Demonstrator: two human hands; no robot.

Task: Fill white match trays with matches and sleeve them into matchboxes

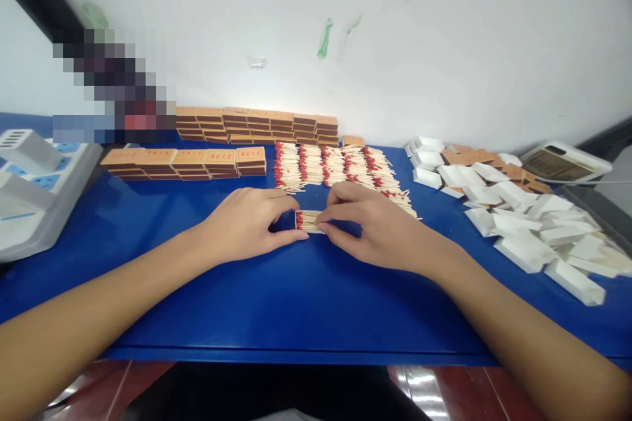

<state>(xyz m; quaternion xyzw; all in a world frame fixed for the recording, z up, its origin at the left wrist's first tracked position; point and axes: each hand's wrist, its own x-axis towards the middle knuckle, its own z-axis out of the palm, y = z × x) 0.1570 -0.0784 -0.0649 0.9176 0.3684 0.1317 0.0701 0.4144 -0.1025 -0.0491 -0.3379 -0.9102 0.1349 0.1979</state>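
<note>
A small white matchbox tray [295,220] lies on the blue table, filled with red-tipped matches [308,220], their heads to the left. My left hand [251,220] grips the tray's left end, thumb on the near side and fingers on the far side. At the right end, my right hand [363,223] has its thumb and fingertips pinched together on the matches in the tray. Its fingers hide that end, so how many it touches does not show. Just beyond both hands lie several heaps of loose matches [333,164], heads mostly to the left.
Stacked matchboxes [187,163] stand at the left, with a longer stack [257,122] along the wall. White empty trays [523,230] and orange sleeves [471,156] pile up at the right, near a phone-like device [565,161]. A power strip [44,191] sits far left.
</note>
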